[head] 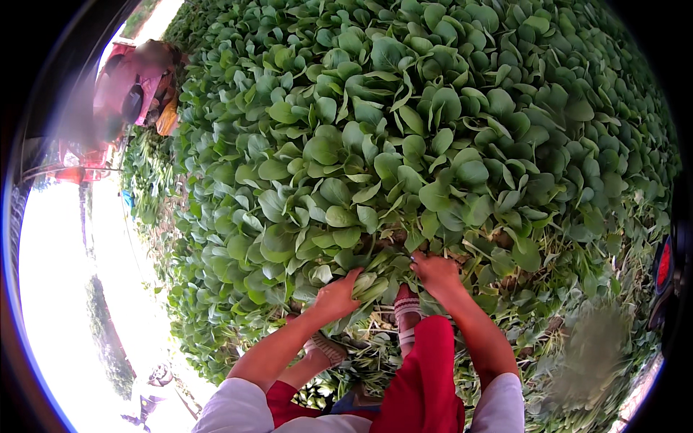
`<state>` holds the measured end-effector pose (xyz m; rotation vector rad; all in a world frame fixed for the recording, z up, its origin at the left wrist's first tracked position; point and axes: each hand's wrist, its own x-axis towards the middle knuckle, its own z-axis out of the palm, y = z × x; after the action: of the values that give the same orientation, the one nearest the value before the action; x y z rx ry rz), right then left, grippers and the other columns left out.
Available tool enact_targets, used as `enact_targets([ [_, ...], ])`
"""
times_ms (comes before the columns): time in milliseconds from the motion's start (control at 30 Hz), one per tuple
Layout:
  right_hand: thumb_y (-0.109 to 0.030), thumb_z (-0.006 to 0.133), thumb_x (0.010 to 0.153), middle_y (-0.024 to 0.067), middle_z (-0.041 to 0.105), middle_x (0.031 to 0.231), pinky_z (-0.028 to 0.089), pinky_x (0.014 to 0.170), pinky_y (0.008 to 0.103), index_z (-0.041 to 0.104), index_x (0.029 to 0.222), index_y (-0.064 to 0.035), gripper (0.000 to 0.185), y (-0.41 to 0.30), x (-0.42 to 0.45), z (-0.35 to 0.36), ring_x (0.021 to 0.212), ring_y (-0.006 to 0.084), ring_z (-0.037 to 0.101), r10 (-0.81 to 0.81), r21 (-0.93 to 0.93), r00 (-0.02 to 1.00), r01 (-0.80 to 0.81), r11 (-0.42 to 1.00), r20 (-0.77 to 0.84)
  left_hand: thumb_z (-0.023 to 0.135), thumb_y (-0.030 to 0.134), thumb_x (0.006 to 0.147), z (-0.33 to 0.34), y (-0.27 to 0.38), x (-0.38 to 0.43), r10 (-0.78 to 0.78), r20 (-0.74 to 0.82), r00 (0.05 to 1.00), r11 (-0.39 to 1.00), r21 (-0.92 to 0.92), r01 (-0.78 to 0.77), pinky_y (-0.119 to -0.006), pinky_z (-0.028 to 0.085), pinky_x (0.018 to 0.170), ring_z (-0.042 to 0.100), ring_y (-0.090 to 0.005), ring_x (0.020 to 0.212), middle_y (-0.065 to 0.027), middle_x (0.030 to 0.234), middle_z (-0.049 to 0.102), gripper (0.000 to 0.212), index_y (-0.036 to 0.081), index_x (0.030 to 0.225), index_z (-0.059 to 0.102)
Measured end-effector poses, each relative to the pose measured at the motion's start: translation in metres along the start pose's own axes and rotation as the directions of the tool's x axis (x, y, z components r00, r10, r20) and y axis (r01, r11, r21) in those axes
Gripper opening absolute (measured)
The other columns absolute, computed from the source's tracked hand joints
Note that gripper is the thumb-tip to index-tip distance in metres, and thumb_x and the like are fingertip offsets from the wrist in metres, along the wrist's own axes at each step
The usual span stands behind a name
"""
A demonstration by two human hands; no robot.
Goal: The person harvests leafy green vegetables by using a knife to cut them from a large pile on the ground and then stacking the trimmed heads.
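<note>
My left hand (337, 296) is closed around a bunch of leafy greens (370, 287), whose pale stems point down towards my feet. To its right, my right hand (436, 271) reaches in at the base of the standing leafy green plants (379, 178). A small light-coloured item, perhaps a ring, shows on one of its fingers. Leaves hide those fingertips, so whether they grip a stem is unclear. Between the hands, a shoe (406, 301) with a red toe and pale straps rests on the ground; my other striped shoe (326, 349) is further left.
Cut stems and loose leaves (373, 346) litter the ground around my feet. At the far left, a person in pink (130, 89) is at the bed's edge, near a pile of greens (149, 173). A motor scooter (149, 400) stands at lower left.
</note>
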<state>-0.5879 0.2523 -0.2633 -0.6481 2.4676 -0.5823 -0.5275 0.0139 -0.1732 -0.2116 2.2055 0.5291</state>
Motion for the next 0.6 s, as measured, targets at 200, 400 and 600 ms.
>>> enact_targets([
  [200, -0.029, 0.057, 0.087, 0.0105, 0.064, 0.072, 0.051, 0.055, 0.0424, 0.049, 0.121, -0.0123, 0.039, 0.004, 0.007, 0.017, 0.066, 0.0297, 0.066, -0.064, -0.076, 0.998, 0.062, 0.995, -0.026, 0.062, 0.016, 0.071, 0.010, -0.006, 0.001, 0.035, -0.096, 0.995, 0.999, 0.014, -0.033, -0.047, 0.049, 0.074, 0.063, -0.0385, 0.084, -0.0215, 0.090, 0.064, 0.075, 0.016, 0.139, 0.032],
  [400, -0.022, 0.058, 0.086, 0.0094, 0.063, 0.067, 0.050, 0.052, 0.0410, 0.051, 0.124, -0.0110, 0.041, -0.005, -0.010, 0.001, 0.063, 0.0270, 0.066, -0.069, -0.151, 0.995, 0.078, 0.985, 0.066, 0.062, 0.013, 0.073, 0.018, -0.009, -0.015, 0.093, -0.168, 0.981, 0.993, 0.090, -0.079, -0.046, 0.049, 0.076, 0.063, -0.0354, 0.081, -0.0181, 0.082, 0.064, 0.066, 0.022, 0.135, 0.042],
  [600, -0.024, 0.066, 0.085, 0.0130, 0.065, 0.078, 0.049, 0.059, 0.0327, 0.058, 0.119, -0.0067, 0.039, -0.009, -0.048, -0.011, 0.069, 0.0200, 0.065, 0.374, 0.559, 0.895, -0.185, 0.808, -0.244, 0.069, 0.006, 0.070, 0.019, -0.011, -0.066, 0.273, -0.248, 0.930, 0.962, 0.101, -0.255, -0.045, 0.044, 0.092, 0.064, -0.0330, 0.083, -0.0130, 0.084, 0.066, 0.076, 0.025, 0.138, 0.040],
])
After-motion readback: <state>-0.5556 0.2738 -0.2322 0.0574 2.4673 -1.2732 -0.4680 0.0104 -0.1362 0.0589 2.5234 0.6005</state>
